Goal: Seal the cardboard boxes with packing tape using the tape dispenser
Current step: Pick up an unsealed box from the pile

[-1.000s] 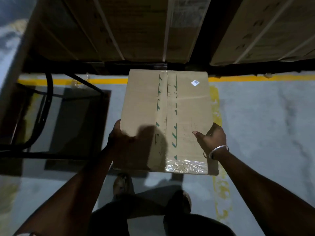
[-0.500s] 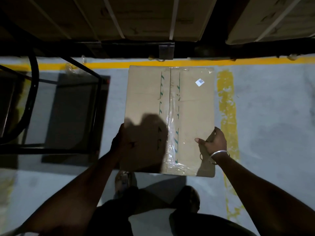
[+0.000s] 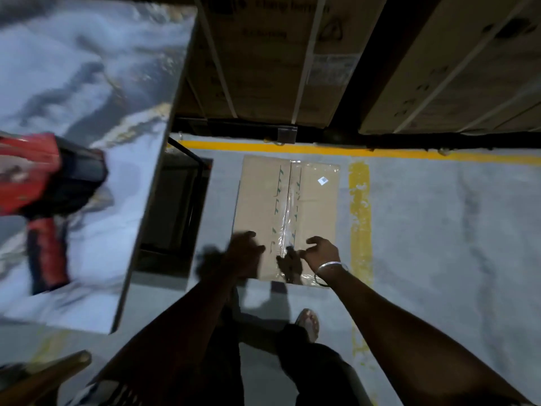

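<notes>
A brown cardboard box [image 3: 311, 218] lies flat on the grey floor, with clear tape running along its centre seam and over the near edge. My left hand [image 3: 244, 252], blurred, hovers over the box's near left corner with fingers spread and holds nothing. My right hand [image 3: 320, 253], with a metal bangle on the wrist, hangs over the near right part, fingers loosely curled and empty. A red and black tape dispenser [image 3: 44, 194] lies on the pale table [image 3: 123, 235] at the left, well away from both hands.
Large strapped cartons [image 3: 263, 68] stand stacked behind the box, past a yellow floor line [image 3: 380, 153]. A yellow stripe [image 3: 360, 218] runs along the box's right side. The table's dark frame [image 3: 193, 200] stands left of the box. My foot [image 3: 307, 320] is near it.
Both hands gripped the box's sides and held it up; now it lies on the floor and both hands have let go. The view has shifted, bringing the table and dispenser in.
</notes>
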The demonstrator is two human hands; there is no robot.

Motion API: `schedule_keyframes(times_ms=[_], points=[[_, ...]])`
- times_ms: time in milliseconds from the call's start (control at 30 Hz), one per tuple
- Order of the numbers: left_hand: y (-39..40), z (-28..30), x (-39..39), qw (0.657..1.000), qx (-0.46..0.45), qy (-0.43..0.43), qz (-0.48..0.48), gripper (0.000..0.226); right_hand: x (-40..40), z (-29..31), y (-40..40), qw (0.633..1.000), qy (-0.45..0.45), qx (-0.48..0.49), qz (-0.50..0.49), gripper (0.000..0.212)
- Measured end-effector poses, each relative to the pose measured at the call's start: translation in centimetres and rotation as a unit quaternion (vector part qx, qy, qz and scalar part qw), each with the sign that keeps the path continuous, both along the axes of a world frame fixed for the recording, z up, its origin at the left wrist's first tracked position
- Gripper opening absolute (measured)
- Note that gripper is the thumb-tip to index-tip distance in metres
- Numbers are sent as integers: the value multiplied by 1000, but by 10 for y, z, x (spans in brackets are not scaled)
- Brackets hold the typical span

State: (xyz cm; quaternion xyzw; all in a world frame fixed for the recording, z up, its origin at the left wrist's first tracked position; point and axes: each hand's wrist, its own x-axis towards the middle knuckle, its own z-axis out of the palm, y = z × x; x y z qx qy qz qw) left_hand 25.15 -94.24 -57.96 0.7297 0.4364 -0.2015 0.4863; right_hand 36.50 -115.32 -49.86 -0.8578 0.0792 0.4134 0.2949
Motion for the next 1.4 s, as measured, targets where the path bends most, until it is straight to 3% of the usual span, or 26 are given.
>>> schedule_keyframes(times_ms=[67, 133, 400, 533, 767, 1067, 1400], points=[[-20, 99, 10, 999, 13, -27, -43, 41, -7, 53, 11, 999, -21, 24, 11, 38], [-33, 172, 15, 997, 18, -54, -44, 35, -14, 100, 22, 998, -47, 47, 18, 34], [18, 318, -14, 975, 65, -203, 58, 40, -43, 233, 101, 976, -166, 131, 56, 3], [75, 361, -45, 954, 83, -275, 90, 31, -69, 280, 164, 952, -241, 174, 74, 14], [204, 407, -146, 923, 99, -346, 139, 23, -150, 321, 302, 935, -265, 212, 103, 9], [382, 414, -302, 898, 167, -320, 251, 17, -268, 341, 485, 923, -229, 241, 195, 16], [553, 408, -364, 875, 180, -290, 342, 17, -302, 331, 679, 919, -171, 258, 244, 20]])
